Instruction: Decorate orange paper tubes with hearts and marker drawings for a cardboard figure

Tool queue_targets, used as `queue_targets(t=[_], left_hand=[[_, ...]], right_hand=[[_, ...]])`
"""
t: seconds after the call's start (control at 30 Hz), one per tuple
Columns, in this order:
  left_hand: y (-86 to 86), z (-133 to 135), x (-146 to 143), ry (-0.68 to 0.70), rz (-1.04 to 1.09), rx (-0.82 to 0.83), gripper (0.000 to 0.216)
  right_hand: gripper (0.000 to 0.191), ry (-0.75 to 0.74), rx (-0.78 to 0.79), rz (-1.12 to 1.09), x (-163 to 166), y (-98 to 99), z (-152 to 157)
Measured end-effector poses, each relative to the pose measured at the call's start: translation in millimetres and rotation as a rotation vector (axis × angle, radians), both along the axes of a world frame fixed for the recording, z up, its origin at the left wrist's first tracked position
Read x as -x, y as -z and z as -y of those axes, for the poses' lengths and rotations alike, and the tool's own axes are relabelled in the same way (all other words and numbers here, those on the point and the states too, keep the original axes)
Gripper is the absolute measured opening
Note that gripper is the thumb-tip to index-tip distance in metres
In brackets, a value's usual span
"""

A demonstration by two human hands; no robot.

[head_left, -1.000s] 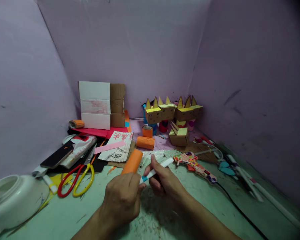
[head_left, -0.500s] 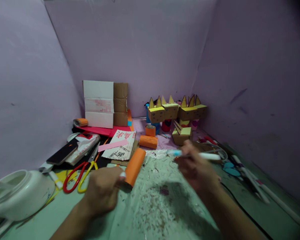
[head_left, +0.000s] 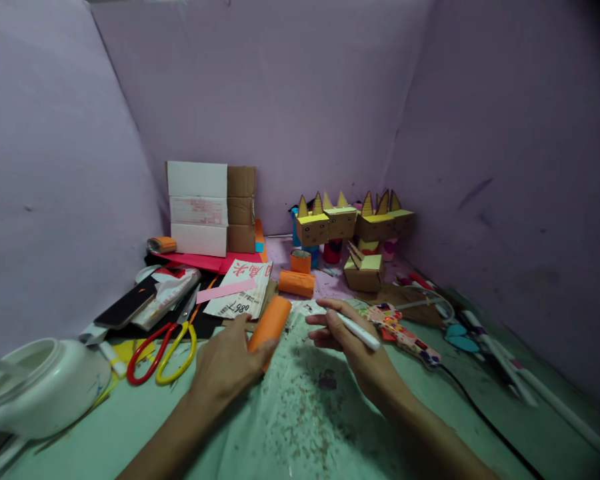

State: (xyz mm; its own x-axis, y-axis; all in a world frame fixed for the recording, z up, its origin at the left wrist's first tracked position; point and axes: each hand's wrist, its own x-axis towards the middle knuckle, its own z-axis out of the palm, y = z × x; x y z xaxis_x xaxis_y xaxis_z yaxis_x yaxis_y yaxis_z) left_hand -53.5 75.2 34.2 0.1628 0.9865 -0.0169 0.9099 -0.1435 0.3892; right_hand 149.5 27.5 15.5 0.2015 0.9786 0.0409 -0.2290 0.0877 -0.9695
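Observation:
My left hand (head_left: 233,363) is closed about the near end of an orange paper tube (head_left: 274,323), its thumb across the tube and its fingers on the left side. The tube lies slanted on the green table cover. In my right hand (head_left: 363,350) a white marker (head_left: 356,329) rests between thumb and forefinger, while the other fingers point left. The marker's front end is hidden behind the fingers. Right of this hand lies a patterned glue gun (head_left: 405,337) with a black cord. Scissors (head_left: 175,353) with red and yellow handles lie left of my left hand.
A white pot (head_left: 75,390) stands at the near left, with a phone (head_left: 125,303) behind it. Cardboard animal heads (head_left: 340,223) and a cardboard box (head_left: 365,275) stand at the back. Orange tubes (head_left: 297,284) sit mid-back. Pens (head_left: 500,360) lie at right.
My left hand has opened from a fist beside the tube and come round its near end. My right hand has moved left and lower with the marker, uncovering the glue gun.

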Motion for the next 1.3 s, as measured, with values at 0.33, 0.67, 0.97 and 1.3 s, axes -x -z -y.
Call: queue_targets(t=[0.33, 0.67, 0.97, 1.3], left_hand=[[4.6, 15, -21, 0.117, 0.926, 0.307, 0.072], [28.5, 35, -69, 0.346, 1.173, 0.546, 0.073], [46.5, 45, -73, 0.284, 1.194, 0.544, 0.062], [37.6, 55, -76, 0.268, 1.459, 0.726, 0.061]], right_hand=[[0.066, -0.001, -0.005, -0.260, 6, 16.4, -7], [0.061, -0.011, -0.017, -0.239, -10, -2.6, 11], [0.063, -0.079, 0.011, -0.246, 2, 12.0, 6], [0.045, -0.069, -0.043, -0.142, 1, 15.0, 12]])
